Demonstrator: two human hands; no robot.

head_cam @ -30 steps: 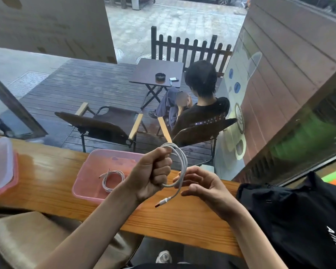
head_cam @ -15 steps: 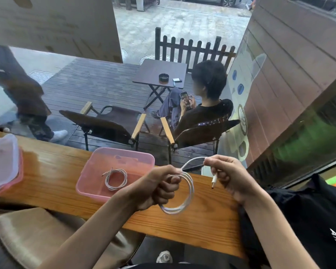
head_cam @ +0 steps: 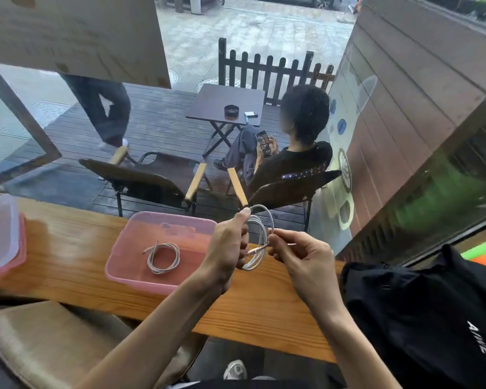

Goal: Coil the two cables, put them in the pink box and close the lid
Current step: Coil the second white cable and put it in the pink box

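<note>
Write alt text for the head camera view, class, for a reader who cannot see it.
Two hands hold a coiled white cable above a wooden counter: the left hand grips the loops, the right hand pinches its end. A second coil lies in the open pink box; the lid sits far left.

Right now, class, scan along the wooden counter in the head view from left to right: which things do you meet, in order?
Lid → pink box with a coiled cable inside → left hand → second cable → right hand → black bag.
</note>
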